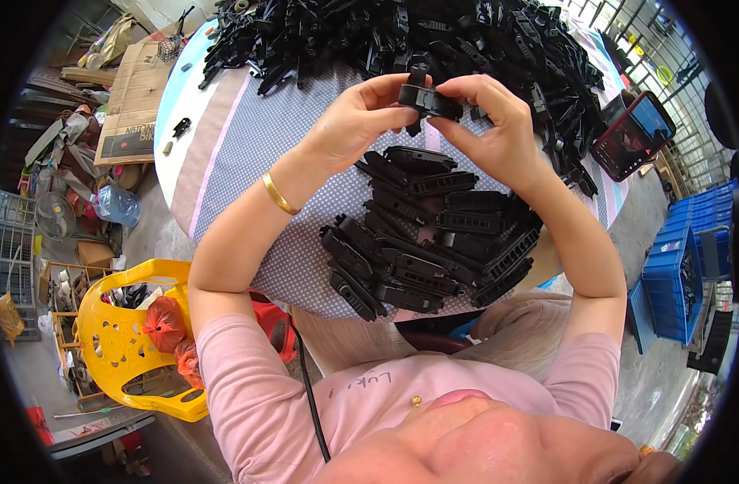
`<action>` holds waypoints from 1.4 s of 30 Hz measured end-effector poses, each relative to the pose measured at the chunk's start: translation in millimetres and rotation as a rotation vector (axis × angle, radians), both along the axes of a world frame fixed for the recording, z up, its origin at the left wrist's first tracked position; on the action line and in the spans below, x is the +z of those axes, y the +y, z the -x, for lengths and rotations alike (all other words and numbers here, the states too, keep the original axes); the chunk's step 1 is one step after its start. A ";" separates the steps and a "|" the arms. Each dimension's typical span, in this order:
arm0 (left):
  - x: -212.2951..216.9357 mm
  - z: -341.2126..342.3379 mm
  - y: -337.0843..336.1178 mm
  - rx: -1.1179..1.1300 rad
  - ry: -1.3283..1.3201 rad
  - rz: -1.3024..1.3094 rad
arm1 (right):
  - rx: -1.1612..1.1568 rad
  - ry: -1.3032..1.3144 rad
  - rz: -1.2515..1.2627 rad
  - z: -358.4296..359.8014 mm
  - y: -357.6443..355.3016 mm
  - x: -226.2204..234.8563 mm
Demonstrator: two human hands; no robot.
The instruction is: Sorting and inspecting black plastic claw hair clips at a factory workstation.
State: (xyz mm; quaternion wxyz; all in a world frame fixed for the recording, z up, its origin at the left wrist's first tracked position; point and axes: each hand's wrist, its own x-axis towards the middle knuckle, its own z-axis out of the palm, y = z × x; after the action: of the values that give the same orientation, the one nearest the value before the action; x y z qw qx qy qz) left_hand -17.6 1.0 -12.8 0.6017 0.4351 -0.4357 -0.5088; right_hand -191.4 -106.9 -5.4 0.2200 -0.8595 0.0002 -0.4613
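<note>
Between both hands, over the far half of the table, is a black plastic part (pixel 428 100). A narrow black piece (pixel 418 74) sticks up across it; whether the two are joined I cannot tell. My left hand (pixel 368 113) pinches the left end with thumb and fingertips. At the right end, my right hand (pixel 492 121) grips it between thumb and fingers, which partly hide that end. Nearer me lies a group of long black slotted plastic parts (pixel 418 278), roughly side by side. Beyond my hands rises a large heap of loose black plastic parts (pixel 329 36).
The round table (pixel 248 169) has a dotted, striped cloth. A phone (pixel 634 135) stands at its right edge. One small black piece (pixel 181 127) lies at the left. A yellow plastic chair (pixel 103 343) is at lower left, blue crates (pixel 668 274) at right, cardboard (pixel 131 97) at far left.
</note>
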 end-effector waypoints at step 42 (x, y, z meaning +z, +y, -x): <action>3.5 -6.0 -3.6 0.025 -0.461 -0.063 | -0.045 0.600 -0.259 14.2 -20.0 12.0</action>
State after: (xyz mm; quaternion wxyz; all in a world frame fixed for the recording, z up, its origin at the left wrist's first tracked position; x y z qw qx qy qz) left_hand -11.6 -2.7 -9.3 0.4787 0.5638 -0.5400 -0.4018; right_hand -205.6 -126.9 6.6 0.3075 -0.9217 0.1427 -0.1884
